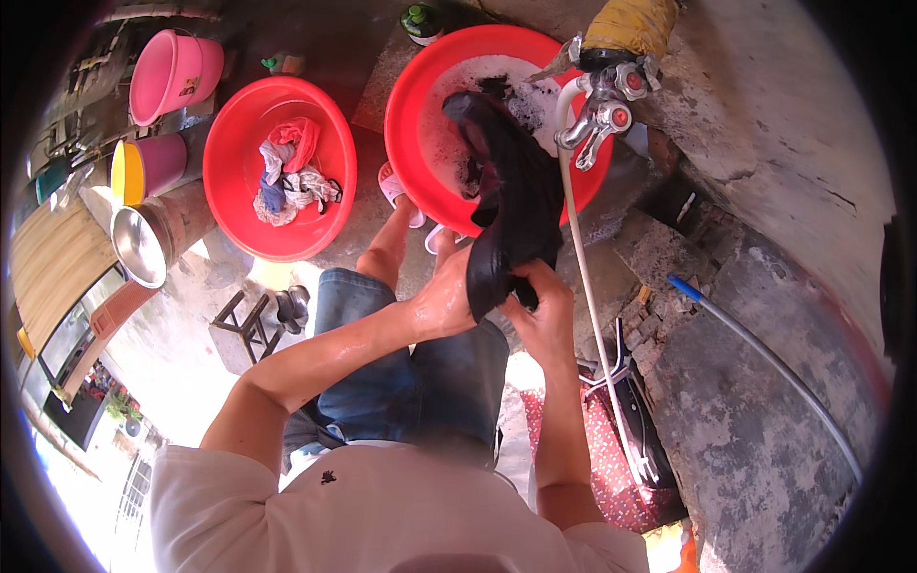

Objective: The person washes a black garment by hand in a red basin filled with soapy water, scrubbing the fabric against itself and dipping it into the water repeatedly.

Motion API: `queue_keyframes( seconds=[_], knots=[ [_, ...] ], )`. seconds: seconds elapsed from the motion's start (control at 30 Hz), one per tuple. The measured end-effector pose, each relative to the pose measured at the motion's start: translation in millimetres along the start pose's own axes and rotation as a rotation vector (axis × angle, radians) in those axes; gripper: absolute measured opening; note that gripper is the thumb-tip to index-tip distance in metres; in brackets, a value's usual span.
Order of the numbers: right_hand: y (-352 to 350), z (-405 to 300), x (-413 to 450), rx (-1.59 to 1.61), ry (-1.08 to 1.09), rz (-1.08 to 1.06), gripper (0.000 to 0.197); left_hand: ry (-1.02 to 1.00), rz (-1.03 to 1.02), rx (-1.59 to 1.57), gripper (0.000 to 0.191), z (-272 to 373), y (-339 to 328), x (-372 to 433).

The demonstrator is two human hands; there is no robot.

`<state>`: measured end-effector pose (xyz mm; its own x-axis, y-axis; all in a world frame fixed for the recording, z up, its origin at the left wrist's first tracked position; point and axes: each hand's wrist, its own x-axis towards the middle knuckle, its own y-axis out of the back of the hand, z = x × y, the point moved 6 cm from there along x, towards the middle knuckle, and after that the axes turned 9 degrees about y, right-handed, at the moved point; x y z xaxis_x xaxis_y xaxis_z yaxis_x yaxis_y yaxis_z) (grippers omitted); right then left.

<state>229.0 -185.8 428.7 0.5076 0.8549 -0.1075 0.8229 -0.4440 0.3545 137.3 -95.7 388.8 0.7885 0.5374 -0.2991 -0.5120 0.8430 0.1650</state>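
A wet black garment [526, 186] hangs between my hands, held up over the near rim of a red plastic basin [408, 143]. My left hand [445, 297] is behind or inside the cloth on the left, its fingers mostly hidden by it. On the right, my right hand [541, 308] pinches the garment's edge between thumb and fingers. Sudsy water [448, 89] fills the basin, with dark cloth [494, 87] partly showing in the foam. The garment's far end lies over the suds.
Left of it stands another red basin [226, 172] holding several crumpled clothes [294, 172]. A metal tap [602, 118] with a white hose [577, 236] juts over the right rim. Buckets [161, 79], a metal pot [140, 247] and a small stool [240, 333] stand left. A grey hose [781, 376] lies right.
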Motion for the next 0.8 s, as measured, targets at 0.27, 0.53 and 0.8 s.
queue_keyframes(
  seconds=[0.27, 0.53, 0.8],
  knots=[
    [-54, -100, 15, 0.274, 0.499, -0.244, 0.024, 0.493, -0.546, -0.119, 0.054, -65, -7, 30],
    [-36, 22, -28, -0.091, -0.116, -0.220, 0.018, 0.355, -0.254, -0.398, 0.049, -30, 26, 45],
    [-10, 83, 22, 0.601, -0.333, 0.242, 0.033, 0.230, -0.281, -0.315, 0.044, -6, 32, 26]
  ],
)
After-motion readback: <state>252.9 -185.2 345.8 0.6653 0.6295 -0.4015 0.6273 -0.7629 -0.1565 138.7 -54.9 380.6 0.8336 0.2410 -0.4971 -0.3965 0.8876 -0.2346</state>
